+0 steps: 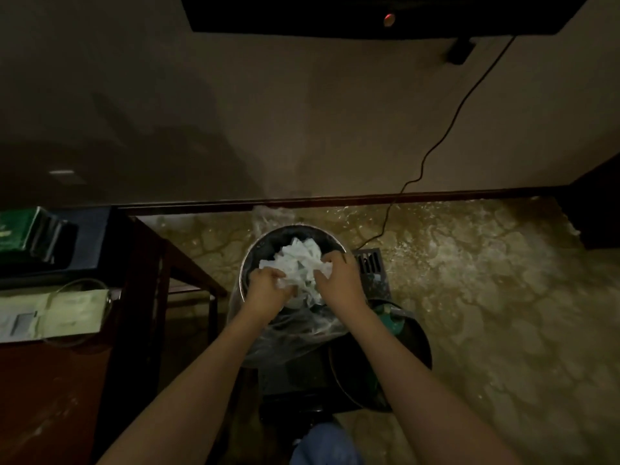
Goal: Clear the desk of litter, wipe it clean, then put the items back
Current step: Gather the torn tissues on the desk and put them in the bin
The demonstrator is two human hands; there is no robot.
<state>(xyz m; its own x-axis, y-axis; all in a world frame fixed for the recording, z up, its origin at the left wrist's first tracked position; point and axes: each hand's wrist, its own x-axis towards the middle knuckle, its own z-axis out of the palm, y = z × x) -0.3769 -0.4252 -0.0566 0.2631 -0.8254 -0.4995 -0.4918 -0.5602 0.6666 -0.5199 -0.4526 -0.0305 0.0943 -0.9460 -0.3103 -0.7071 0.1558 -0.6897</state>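
Gripping a crumpled white paper wad with curled fingers, the left hand and right hand are holding it over the round waste bin at frame centre. The wooden desk is sitting at lower left.

I see crumpled white paper, matt and creased, over a bin with a shiny metal rim and a thin, glossy clear plastic liner. The desk looks like dark, smooth wood; the floor like glossy veined stone.
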